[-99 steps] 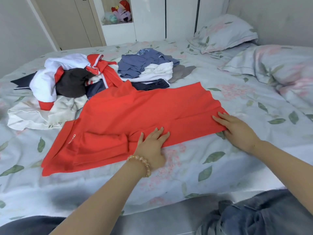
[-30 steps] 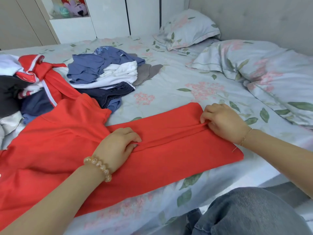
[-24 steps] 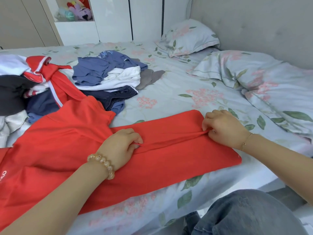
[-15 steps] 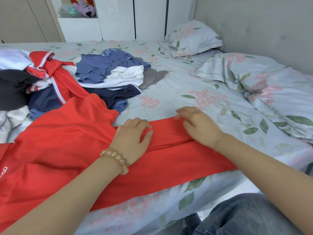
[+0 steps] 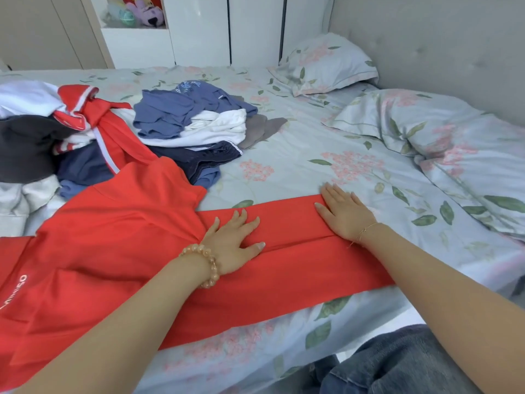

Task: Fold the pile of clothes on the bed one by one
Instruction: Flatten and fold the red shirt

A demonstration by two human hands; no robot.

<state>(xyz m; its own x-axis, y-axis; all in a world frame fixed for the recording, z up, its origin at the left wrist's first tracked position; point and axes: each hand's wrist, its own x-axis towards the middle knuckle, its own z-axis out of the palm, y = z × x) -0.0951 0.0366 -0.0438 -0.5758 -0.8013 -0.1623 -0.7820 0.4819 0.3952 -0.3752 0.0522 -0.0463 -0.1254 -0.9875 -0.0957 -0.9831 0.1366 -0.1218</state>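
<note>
Both hands, pinching the fold 1 second ago, are now lying flat with fingers straight, left hand (image 5: 231, 243) and right hand (image 5: 345, 213) pressing the red garment (image 5: 136, 237) on the bed (image 5: 284, 172), suggesting this fold is setting while the pile (image 5: 85, 132) is waiting.

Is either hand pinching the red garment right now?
No, the left hand and right hand both press flat, fingers straight, on the red garment.
</note>
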